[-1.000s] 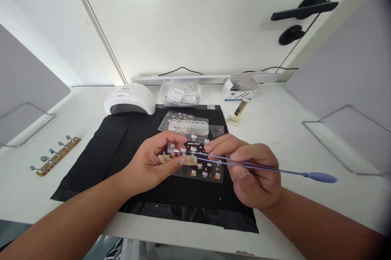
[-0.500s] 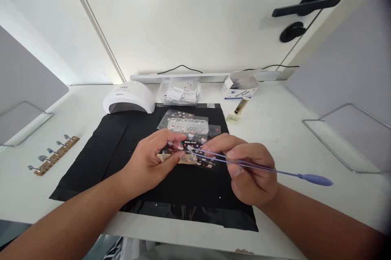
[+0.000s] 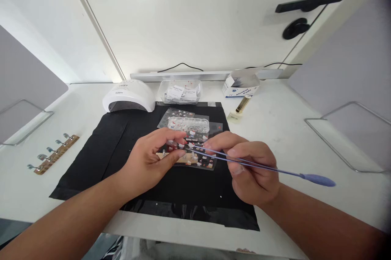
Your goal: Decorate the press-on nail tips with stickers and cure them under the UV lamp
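Blue tweezers [image 3: 259, 165] are held in my right hand [image 3: 252, 168], their tips pointing left toward my left fingertips. My left hand [image 3: 159, 154] is curled with thumb and forefinger close together; what lies between them is too small to make out. Beneath and behind the fingers are clear sticker sheets [image 3: 201, 160] with red and white cartoon figures. A clear compartment box [image 3: 189, 124] rests on the sheets. A pale wooden strip [image 3: 188, 158] with small metal holders lies just past my left thumb.
A white lamp [image 3: 130, 96], a clear tub of packets [image 3: 180, 92], an alcohol pad box [image 3: 241, 84] and a gold-capped bottle [image 3: 242, 104] line the back. Another holder strip [image 3: 58, 154] lies left of the black mat [image 3: 104, 146].
The tweezer tips have spread slightly apart near my left fingers. Both hands stay almost in place, and the view has shifted a little.
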`<state>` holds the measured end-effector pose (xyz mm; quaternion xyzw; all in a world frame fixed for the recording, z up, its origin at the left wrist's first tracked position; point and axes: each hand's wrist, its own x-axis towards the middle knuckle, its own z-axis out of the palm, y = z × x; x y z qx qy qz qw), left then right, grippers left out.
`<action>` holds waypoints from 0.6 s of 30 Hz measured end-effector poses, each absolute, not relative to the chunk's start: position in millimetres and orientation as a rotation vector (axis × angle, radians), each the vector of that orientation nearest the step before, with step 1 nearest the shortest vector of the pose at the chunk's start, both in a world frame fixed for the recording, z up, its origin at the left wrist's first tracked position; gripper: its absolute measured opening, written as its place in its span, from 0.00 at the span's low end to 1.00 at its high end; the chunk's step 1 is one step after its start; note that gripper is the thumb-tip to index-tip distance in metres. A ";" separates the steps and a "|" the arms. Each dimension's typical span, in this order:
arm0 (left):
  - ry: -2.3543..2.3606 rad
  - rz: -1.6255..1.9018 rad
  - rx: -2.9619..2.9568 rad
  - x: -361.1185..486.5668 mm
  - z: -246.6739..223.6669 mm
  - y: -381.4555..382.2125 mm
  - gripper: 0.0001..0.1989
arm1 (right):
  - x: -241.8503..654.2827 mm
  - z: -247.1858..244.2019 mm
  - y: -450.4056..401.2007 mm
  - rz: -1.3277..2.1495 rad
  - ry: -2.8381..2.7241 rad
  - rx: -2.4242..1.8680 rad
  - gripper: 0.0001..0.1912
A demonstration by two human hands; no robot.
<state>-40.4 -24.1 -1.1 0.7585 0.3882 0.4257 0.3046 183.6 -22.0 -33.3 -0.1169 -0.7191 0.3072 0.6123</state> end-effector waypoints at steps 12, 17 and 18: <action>1.012 1.183 2.047 -38.9 -1.6 -25.6 0.12 | 181.0 -31.9 -23.2 0.725 -1.631 -0.231 0.19; 1.031 1.191 2.108 -38.3 0.3 -24.6 0.11 | 180.9 -32.3 -23.6 0.734 -1.615 -0.246 0.19; 1.035 1.187 2.110 -38.3 0.7 -24.6 0.10 | 180.7 -32.2 -23.7 0.737 -1.616 -0.251 0.19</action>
